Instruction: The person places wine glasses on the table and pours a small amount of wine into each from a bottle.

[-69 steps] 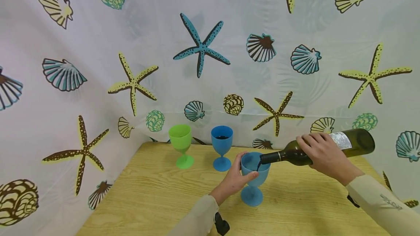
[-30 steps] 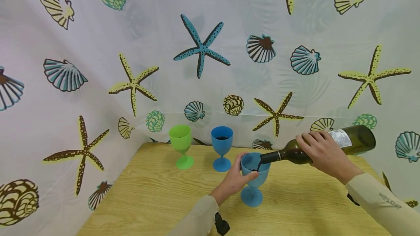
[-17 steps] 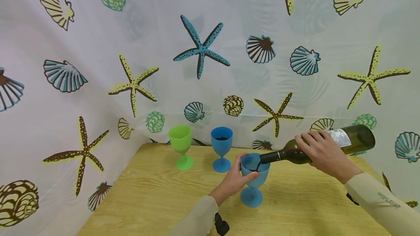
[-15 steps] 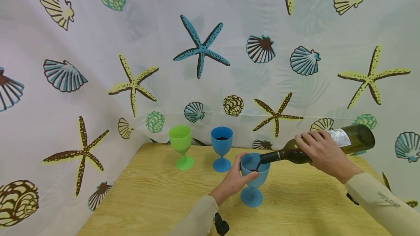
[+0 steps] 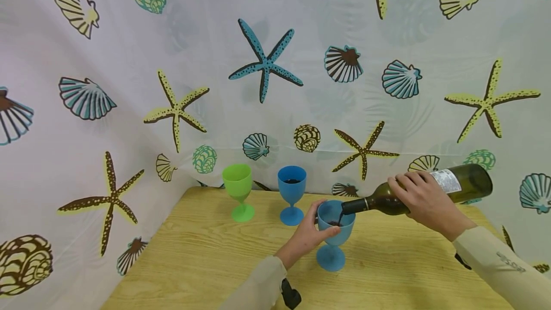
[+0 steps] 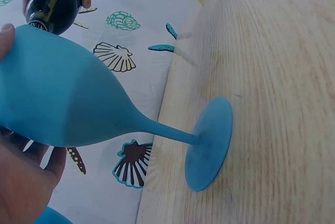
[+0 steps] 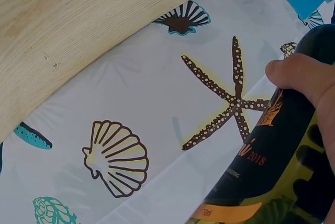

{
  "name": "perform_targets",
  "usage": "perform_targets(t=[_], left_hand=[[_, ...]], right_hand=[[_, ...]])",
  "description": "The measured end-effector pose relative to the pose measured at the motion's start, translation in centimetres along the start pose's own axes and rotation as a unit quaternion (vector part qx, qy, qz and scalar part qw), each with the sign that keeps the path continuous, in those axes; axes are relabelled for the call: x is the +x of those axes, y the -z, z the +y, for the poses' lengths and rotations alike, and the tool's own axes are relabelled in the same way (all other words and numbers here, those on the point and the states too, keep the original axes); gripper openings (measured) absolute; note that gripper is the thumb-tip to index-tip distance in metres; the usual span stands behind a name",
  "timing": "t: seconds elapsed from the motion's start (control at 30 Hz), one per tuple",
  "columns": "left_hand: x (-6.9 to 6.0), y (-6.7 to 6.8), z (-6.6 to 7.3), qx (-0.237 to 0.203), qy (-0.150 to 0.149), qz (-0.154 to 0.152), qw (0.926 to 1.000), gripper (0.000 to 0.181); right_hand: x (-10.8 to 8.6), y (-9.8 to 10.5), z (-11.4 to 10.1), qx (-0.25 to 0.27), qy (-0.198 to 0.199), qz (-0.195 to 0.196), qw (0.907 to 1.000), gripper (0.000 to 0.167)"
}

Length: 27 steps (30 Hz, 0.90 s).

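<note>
My right hand (image 5: 424, 198) grips a dark green wine bottle (image 5: 471, 183) round its shoulder, its base raised to the right. The bottle's mouth sits over the rim of a light blue goblet (image 5: 337, 236), and a thin dark stream runs down inside the bowl, where some dark liquid shows. My left hand (image 5: 306, 236) holds the goblet's bowl from the left, thumb in front and fingers behind. In the left wrist view, the foot of the goblet (image 6: 209, 143) touches the table. The right wrist view shows the bottle's dark label (image 7: 261, 156) and my thumb (image 7: 293, 72) on it.
Behind the left hand stand a darker blue goblet (image 5: 292, 185) with dark liquid in it and a green goblet (image 5: 237, 186) further left. The wooden table (image 5: 206, 252) backs onto a shell-and-starfish curtain (image 5: 275, 114).
Dark liquid has come to show in the bottom of the light blue goblet's bowl. The bottle's base has risen slightly since the earliest frame. Both hands keep their places and the stream still runs.
</note>
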State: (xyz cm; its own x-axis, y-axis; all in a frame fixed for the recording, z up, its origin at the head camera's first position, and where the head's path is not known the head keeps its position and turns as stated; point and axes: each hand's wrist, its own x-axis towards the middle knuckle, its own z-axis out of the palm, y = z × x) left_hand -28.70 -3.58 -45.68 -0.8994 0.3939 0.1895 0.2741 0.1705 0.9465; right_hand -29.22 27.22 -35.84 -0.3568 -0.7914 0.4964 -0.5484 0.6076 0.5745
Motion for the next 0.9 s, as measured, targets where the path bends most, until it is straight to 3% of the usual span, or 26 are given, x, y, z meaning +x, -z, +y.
perform_targets(t=[0.9], left_hand=[[-0.42, -0.11, -0.07, -0.006, -0.027, 0.008, 0.9996, 0.072]], right_hand=[[0.43, 0.22, 0.37, -0.014, 0.018, -0.004, 0.9997, 0.074]])
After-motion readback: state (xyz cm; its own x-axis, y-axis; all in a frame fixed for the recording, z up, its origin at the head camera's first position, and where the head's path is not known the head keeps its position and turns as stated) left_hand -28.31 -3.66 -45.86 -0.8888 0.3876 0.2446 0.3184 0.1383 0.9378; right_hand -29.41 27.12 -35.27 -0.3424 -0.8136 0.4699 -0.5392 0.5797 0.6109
